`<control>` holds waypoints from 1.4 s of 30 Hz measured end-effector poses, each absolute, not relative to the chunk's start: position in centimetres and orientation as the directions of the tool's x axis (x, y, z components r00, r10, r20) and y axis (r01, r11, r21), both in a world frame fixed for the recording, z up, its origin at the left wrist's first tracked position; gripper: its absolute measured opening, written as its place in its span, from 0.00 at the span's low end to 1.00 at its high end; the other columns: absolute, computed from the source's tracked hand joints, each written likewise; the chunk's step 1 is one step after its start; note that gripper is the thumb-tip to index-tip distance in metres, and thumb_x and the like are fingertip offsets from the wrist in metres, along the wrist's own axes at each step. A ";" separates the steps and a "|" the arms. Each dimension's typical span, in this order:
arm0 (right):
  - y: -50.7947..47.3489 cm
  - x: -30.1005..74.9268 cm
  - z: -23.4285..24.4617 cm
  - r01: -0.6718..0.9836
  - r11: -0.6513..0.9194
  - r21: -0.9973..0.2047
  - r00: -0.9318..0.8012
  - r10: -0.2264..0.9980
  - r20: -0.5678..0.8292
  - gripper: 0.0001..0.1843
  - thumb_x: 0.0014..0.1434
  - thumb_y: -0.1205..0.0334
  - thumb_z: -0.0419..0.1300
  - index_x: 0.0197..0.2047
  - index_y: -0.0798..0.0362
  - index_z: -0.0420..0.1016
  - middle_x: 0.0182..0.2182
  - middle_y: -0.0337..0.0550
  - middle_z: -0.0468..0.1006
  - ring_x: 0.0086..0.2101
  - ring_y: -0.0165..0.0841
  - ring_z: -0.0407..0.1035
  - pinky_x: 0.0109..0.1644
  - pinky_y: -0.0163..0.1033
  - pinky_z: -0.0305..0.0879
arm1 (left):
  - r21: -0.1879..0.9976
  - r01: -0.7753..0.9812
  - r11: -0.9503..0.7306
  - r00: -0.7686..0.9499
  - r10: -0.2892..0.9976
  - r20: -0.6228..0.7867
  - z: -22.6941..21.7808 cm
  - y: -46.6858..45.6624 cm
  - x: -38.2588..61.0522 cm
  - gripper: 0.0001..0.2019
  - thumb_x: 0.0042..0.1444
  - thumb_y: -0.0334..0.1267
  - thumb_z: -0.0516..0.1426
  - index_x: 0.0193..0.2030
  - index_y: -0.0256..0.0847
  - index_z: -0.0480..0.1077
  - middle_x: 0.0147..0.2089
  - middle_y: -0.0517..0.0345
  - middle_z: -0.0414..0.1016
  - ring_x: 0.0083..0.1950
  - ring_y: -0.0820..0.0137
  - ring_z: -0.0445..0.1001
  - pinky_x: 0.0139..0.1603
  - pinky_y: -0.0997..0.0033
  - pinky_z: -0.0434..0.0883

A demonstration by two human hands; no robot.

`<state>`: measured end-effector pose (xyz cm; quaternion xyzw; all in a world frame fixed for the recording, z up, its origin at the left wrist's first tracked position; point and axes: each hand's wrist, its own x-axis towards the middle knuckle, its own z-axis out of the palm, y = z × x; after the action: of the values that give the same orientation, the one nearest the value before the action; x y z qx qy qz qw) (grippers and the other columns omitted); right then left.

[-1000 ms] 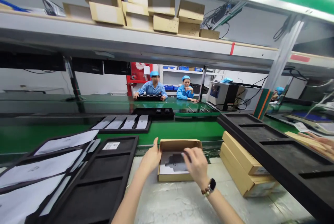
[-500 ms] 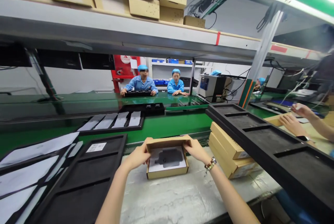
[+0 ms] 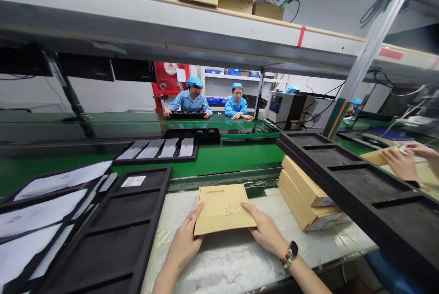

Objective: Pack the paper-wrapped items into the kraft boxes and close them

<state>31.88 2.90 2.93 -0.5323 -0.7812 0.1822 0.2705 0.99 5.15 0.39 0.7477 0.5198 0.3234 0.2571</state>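
A small brown cardboard box (image 3: pixel 222 207) lies closed on the plastic-covered bench (image 3: pixel 226 262) in front of me. My left hand (image 3: pixel 187 239) presses against its near left corner. On the near right edge rests my right hand (image 3: pixel 265 230), which wears a wristwatch. Both hands grip the box from the front, thumbs on the lid. The lid is flat and hides what is inside.
A black foam tray (image 3: pixel 113 234) lies at left beside trays with white sheets (image 3: pixel 51 202). Stacked brown boxes (image 3: pixel 308 198) sit at right, next to a long black tray (image 3: pixel 363 189). Another person's hands (image 3: pixel 408 159) work at far right. Two people in blue sit beyond the green conveyor (image 3: pixel 222 157).
The box's lid was open, showing a dark part in a white insert; now it is folded down flat. My hands moved from the far flap to the near corners.
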 end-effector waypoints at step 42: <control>16.1 31.8 13.0 0.659 0.344 -0.668 -0.205 0.938 0.280 0.12 0.66 0.63 0.45 0.48 0.52 0.65 0.15 0.27 0.63 0.17 0.28 0.59 0.24 0.31 0.52 | 0.651 0.683 -0.331 0.463 0.886 -0.035 15.9 17.7 -0.3 0.26 0.61 0.39 0.48 0.63 0.29 0.67 0.20 0.59 0.74 0.26 0.64 0.77 0.33 0.69 0.71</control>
<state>31.85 16.13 12.97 -0.5338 -0.7480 0.2075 0.3353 -0.34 17.71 15.92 0.7988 0.4910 0.1661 0.3054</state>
